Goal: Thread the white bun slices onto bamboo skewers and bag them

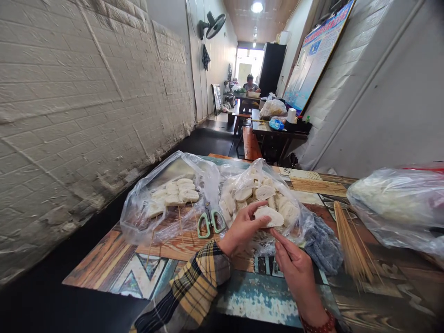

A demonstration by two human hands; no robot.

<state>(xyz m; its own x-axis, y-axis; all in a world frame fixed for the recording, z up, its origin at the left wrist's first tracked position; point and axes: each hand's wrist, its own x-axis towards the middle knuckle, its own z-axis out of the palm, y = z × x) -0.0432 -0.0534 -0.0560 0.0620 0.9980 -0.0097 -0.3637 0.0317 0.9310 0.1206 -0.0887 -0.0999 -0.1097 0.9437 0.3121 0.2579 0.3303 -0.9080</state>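
My left hand (244, 227) pinches a white, oval, bread-like slice (269, 216) between thumb and fingers, above an open clear plastic bag (294, 196) heaped with similar slices (244, 194). Just below the slice's lower edge is my right hand (294, 259), fingers pressed together; whatever they grip is too thin or hidden to make out. To the left, another clear bag (133, 224) contains slices (178, 189) set on thin wooden skewers (181, 224). Green-handled scissors (210, 222) lie between the bags. A bundle of skewers (352, 245) rests right of my right hand.
A grey-blue cloth (322, 245) lies beside the slice bag. On the table's right stands a large filled plastic bag (391, 203). Farther back are a bench (251, 143), a second table (277, 130) with bags, and a seated person (250, 84). A brick-patterned wall (86, 101) runs along the left.
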